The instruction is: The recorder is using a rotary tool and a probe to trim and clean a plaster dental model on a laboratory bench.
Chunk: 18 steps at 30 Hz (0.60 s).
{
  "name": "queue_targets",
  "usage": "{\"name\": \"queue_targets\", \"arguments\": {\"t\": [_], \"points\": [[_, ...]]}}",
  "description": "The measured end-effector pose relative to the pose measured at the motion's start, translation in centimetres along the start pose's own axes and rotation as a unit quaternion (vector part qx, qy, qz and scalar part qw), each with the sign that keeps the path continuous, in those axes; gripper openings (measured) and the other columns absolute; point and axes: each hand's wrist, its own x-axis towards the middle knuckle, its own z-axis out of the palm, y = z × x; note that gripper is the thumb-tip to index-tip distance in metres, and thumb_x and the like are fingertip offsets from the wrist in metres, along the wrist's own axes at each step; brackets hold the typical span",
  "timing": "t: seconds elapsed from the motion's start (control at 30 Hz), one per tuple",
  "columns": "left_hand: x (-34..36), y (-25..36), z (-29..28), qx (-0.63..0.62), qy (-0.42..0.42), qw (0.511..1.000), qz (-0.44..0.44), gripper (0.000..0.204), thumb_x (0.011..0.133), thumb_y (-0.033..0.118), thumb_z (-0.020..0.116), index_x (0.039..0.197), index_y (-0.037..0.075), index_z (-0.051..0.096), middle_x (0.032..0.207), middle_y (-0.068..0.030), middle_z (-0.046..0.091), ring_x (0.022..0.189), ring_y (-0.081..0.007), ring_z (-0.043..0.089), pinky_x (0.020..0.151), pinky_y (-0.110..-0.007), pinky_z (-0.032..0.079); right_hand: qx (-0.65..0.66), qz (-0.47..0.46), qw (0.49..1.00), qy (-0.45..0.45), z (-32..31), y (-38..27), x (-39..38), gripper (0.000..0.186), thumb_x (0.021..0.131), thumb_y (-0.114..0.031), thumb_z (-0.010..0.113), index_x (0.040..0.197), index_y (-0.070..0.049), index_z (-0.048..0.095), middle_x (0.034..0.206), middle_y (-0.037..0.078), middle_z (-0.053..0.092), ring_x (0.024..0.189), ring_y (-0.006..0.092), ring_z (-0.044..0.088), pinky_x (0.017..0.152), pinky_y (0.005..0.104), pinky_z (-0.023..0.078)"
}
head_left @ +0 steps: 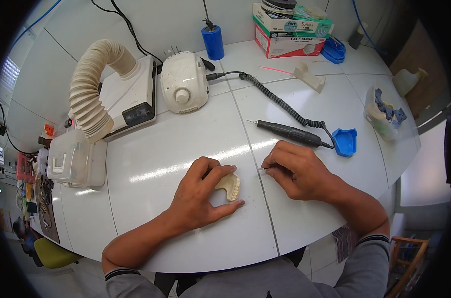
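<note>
A cream-coloured dental cast (231, 186), a curved arch with a row of teeth on its right side, sits at the middle of the white table. My left hand (198, 193) is around it, with the index fingertip at its upper end and the thumb by its lower end. To the right, my right hand (300, 171) is closed in a pinch. A small, thin, pale piece (260, 169) pokes out leftward from its fingertips; its exact kind is too small to tell. Beyond that hand lies a black rotary handpiece (287, 132) with a thin metal tip.
A coiled cord (280, 104) links the handpiece to a white control unit (184, 84). Left of it stands a ribbed hose (89, 84) on a white machine. A blue tray (345, 142) is near the right hand; mask boxes (290, 44) and a clear tub (381, 114) stand farther off.
</note>
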Motion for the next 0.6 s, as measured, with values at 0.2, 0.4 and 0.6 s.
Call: {"name": "queue_targets", "arguments": {"t": [0.2,0.4,0.6], "points": [[0.0,-0.1,0.1,0.004,0.004,1.000,0.007,0.070,0.077,0.037,0.102,0.132,0.006,0.073,0.112,-0.0112,0.059,0.099,-0.0252,0.065,0.085,-0.038,0.057,-0.001,-0.004,1.000,-0.002,0.0,0.0,-0.1,0.013,0.093,0.006,0.078,0.105,0.001,0.074,0.097,0.011,0.067,0.072,0.0210,0.068,0.062,0.0335,0.055],[0.1,-0.1,0.0,-0.010,0.008,1.000,0.018,0.072,0.075,0.044,0.104,0.127,0.004,0.074,0.099,-0.0089,0.059,0.086,-0.0231,0.062,0.073,-0.037,0.053,0.017,0.004,1.000,-0.017,0.7,-0.2,0.0,0.012,0.095,0.001,0.077,0.105,-0.001,0.072,0.099,0.011,0.065,0.075,0.0266,0.068,0.066,0.0377,0.055],[0.1,-0.3,0.3,-0.031,0.015,0.999,0.032,0.072,0.074,0.046,0.104,0.123,0.002,0.074,0.096,-0.0086,0.058,0.082,-0.0230,0.061,0.070,-0.036,0.051,0.018,-0.037,0.999,0.001,2.7,-1.2,0.3,0.017,0.092,0.005,0.079,0.108,0.000,0.073,0.099,0.011,0.065,0.076,0.0248,0.069,0.066,0.0372,0.056]]}}
